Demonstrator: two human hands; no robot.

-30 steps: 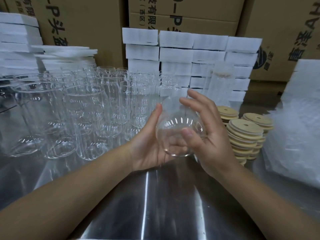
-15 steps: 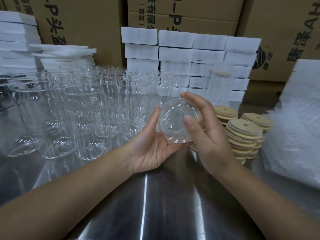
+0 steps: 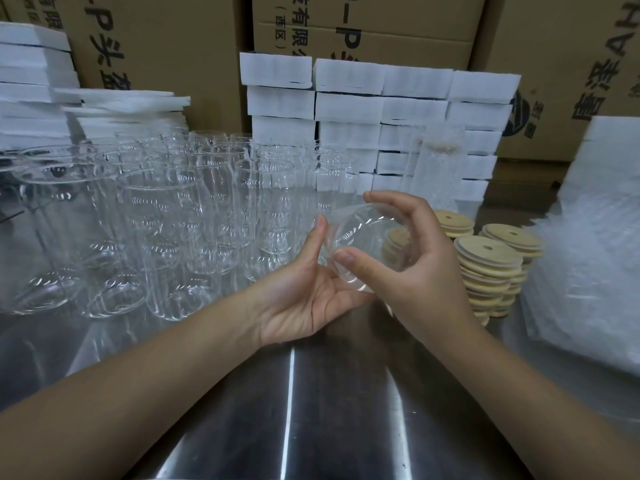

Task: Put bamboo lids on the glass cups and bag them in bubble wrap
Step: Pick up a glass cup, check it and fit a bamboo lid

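A clear glass cup lies tilted on its side in the air above the steel table, base towards me. My right hand grips it, with fingers curled over the top and the thumb under the base. My left hand cradles it from below, palm up, thumb raised against the glass. No lid is on this cup. Bamboo lids with a small hole sit in stacks just right of my right hand. Bubble wrap bags are piled at the far right.
Several empty glass cups stand crowded on the left half of the steel table. White foam boxes are stacked behind, with another stack at the far left. One wrapped cup stands before them. Cardboard cartons line the back.
The cup has been turned in both hands and shifted slightly to the right. My right hand's fingers now arch higher over it. My left hand has stayed beneath it.
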